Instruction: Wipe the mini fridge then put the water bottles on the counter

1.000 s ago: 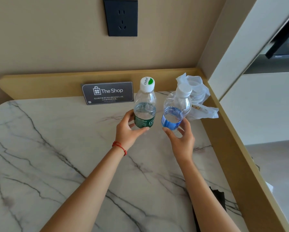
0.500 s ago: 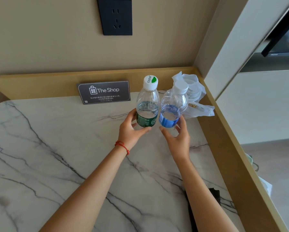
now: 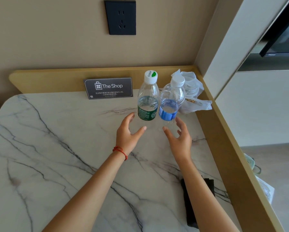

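Two clear water bottles stand upright side by side on the marble counter [image 3: 56, 148], near its back right corner. The green-labelled bottle [image 3: 148, 99] is on the left and the blue-labelled bottle [image 3: 170, 102] leans slightly on the right. Both have white caps and are partly filled. My left hand [image 3: 127, 133] hovers just in front of the green bottle, fingers spread, touching nothing. My right hand [image 3: 179, 138] is likewise spread in front of the blue bottle, a short gap away. The mini fridge is out of view.
A dark "The Shop" sign [image 3: 108, 87] leans against the wooden back ledge [image 3: 56, 77]. A crumpled clear plastic bag [image 3: 194, 96] fills the back right corner. A dark cloth [image 3: 190, 206] lies under my right forearm. A raised wooden rim [image 3: 232, 156] bounds the right side.
Both hands have let go of the bottles and drawn back a little toward me with fingers spread. The bottles now stand on the counter on their own.
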`<move>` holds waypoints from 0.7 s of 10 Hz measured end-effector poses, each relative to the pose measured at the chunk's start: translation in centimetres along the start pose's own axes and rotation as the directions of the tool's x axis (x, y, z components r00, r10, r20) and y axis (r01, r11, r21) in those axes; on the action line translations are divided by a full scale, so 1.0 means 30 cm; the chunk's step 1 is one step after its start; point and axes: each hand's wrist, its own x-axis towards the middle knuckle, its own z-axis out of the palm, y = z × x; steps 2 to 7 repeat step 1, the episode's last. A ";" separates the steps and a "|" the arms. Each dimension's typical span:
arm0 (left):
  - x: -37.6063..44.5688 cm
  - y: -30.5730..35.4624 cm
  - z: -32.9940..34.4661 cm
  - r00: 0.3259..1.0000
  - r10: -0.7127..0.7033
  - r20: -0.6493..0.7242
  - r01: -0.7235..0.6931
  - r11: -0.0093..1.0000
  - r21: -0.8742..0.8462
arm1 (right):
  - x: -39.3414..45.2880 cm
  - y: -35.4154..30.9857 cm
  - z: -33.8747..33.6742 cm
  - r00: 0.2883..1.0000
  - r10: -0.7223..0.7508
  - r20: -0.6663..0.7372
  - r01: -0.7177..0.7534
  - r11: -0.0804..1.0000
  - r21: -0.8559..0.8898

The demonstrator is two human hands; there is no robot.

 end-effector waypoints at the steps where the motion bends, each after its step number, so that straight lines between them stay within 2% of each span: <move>1: -0.049 0.003 -0.013 0.993 0.114 -0.038 -0.108 0.986 0.128 | -0.031 -0.005 -0.019 1.000 -0.015 -0.004 0.015 0.997 -0.076; 7: -0.049 0.003 -0.013 0.993 0.114 -0.038 -0.108 0.986 0.128 | -0.031 -0.005 -0.019 1.000 -0.015 -0.004 0.015 0.997 -0.076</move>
